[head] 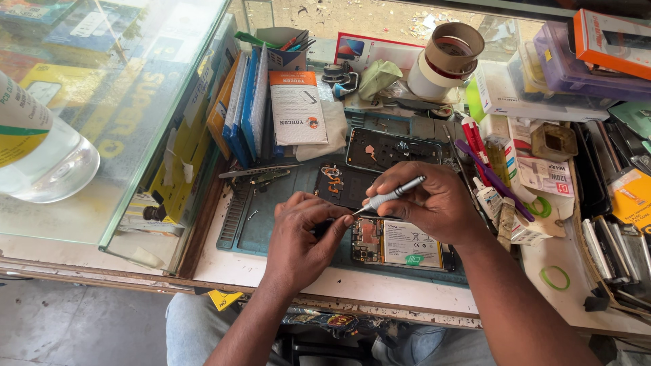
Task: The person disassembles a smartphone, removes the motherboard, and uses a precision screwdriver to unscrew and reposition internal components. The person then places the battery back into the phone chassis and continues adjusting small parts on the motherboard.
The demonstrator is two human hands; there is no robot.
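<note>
Right hand (434, 203) pinches a precision screwdriver (392, 195) over the opened phone (400, 244) at frame centre; left hand (305, 230) pinches beside its tip. One slip could gouge the board, or lose a tiny screw.

We have a single view, from a camera worn on the head, looking steeply down and forward over the workbench from close range. Our own arms enter from six o'clock. The teal repair mat (247, 234) sits at centre, a glass counter (135, 102) fills ten o'clock, and cluttered boxes lie towards two o'clock.
</note>
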